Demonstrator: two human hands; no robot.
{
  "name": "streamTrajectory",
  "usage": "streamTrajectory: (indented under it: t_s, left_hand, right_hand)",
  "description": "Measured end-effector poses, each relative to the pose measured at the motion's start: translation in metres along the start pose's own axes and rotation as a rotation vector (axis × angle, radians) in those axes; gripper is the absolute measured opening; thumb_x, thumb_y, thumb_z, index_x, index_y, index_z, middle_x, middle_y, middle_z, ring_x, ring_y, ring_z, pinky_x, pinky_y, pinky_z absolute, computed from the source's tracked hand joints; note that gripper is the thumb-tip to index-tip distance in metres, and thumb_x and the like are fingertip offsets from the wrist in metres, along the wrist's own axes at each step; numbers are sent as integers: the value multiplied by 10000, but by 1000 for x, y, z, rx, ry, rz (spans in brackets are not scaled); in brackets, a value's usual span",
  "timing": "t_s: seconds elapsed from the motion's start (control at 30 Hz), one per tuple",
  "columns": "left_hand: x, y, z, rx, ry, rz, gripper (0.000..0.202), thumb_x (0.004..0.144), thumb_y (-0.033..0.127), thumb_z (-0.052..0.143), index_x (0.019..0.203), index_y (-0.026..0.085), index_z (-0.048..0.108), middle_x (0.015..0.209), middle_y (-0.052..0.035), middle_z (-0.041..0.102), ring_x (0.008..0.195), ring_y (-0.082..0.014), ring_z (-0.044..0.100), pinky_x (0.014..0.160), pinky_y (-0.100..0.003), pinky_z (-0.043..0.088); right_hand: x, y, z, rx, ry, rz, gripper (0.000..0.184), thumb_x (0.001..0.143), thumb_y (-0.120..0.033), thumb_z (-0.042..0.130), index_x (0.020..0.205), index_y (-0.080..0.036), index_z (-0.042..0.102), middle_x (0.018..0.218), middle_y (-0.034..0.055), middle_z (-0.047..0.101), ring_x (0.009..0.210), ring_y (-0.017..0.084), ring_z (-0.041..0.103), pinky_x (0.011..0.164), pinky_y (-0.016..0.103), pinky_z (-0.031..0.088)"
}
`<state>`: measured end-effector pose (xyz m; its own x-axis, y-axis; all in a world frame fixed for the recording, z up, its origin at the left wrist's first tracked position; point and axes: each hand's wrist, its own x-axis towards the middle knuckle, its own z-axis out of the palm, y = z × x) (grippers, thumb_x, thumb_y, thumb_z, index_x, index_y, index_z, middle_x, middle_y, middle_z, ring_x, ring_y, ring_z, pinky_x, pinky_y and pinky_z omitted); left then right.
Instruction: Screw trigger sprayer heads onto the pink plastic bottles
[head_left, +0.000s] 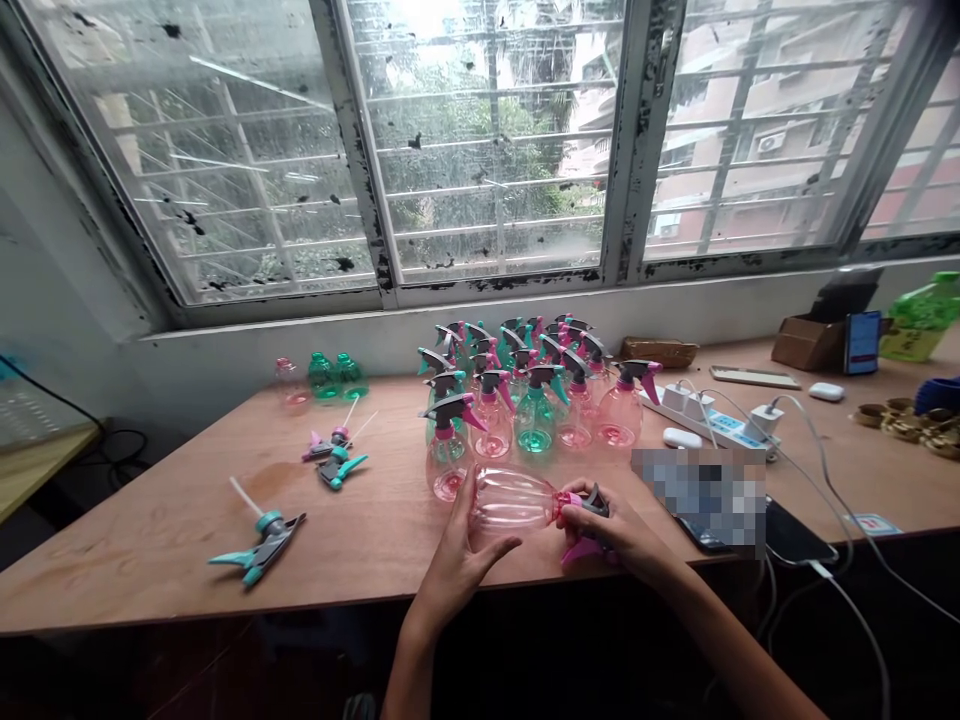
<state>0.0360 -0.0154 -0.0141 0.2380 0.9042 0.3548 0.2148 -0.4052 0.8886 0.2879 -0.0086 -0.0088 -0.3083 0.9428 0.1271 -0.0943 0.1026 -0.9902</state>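
A clear pink spray bottle (514,498) lies sideways between my hands near the table's front edge. My left hand (469,545) holds its base end, palm against the bottom and thumb below. My right hand (600,520) grips the pink-and-grey spray head (595,503) at the bottle's neck. Behind stand several pink and green spray bottles (535,425) with heads on, in close rows. To the left lie a teal-and-grey spray head (268,535) with its tube, another teal one (341,467) and a pink one (328,442).
Headless bottles, one pink (291,388) and two green (322,375), stand at the back left. On the right are a power strip (720,420) with cables, a phone (799,535), a cardboard box (810,340) and a green jug (919,320). Windows line the back.
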Motion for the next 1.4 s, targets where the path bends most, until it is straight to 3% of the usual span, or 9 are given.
streamTrajectory:
  t_s: [0.13,0.4,0.6,0.77,0.87,1.03,1.13,1.3,1.4]
  left_hand:
    - [-1,2,0,19,1,13,909,880,349,710,1577,380,127,1655,-48,267,1475,-303,351,1231,-466,250]
    - [0,0,0,-82,-21,-37,958,856,384,740,1589,269,134,1622,-115,336,1485,-325,324,1226,-464,268]
    - [1,1,0,-8,16,4,932,863,293,729,1574,372,132,1634,-48,313,1491,-274,323,1229,-439,268]
    - [1,1,0,0,18,-26,1010,800,338,796,1579,316,152,1622,-86,336,1500,-309,294,1242,-465,226]
    - [-1,1,0,-37,-6,-44,970,846,376,750,1585,296,128,1618,-107,342,1489,-320,318,1234,-466,247]
    - [-3,4,0,91,-3,11,925,879,377,707,1576,386,99,1643,-48,287,1507,-298,276,1241,-468,216]
    - [-3,6,1,112,12,25,904,887,358,694,1567,417,103,1628,-35,311,1483,-289,330,1227,-474,253]
    - [-2,5,1,42,13,-40,991,829,386,764,1582,315,124,1518,-105,471,1425,-318,424,1198,-472,313]
    - [-1,3,1,47,2,-24,981,834,385,762,1580,326,129,1574,-97,401,1450,-310,388,1214,-456,287]
  right_hand:
    - [-1,-2,1,-5,-1,-4,439,802,-568,750,951,-184,599,746,24,691,658,192,628,584,269,442]
    - [0,-3,0,-35,-11,-3,464,792,-593,742,954,-178,612,730,17,681,648,184,622,562,260,440]
    - [0,-6,3,33,-13,-6,455,765,-574,775,930,-185,605,730,13,681,651,182,630,609,273,464]
    - [-1,-8,5,-6,-7,-1,465,750,-591,779,917,-190,613,718,16,686,640,188,631,583,273,457]
    - [0,-5,3,4,-3,-15,462,755,-585,781,920,-186,617,716,12,684,644,185,631,597,275,460]
    - [2,0,0,21,15,-19,455,797,-582,746,966,-185,603,749,18,685,655,185,630,561,261,444]
    - [1,-3,0,11,4,-17,448,795,-579,750,952,-186,605,749,19,687,660,187,634,578,267,455]
    - [0,-5,1,-14,-10,-14,460,765,-582,778,940,-188,619,714,6,683,658,191,636,619,283,467]
    - [0,-2,0,-11,-2,-3,469,770,-592,767,957,-191,615,738,15,697,661,193,638,597,276,454]
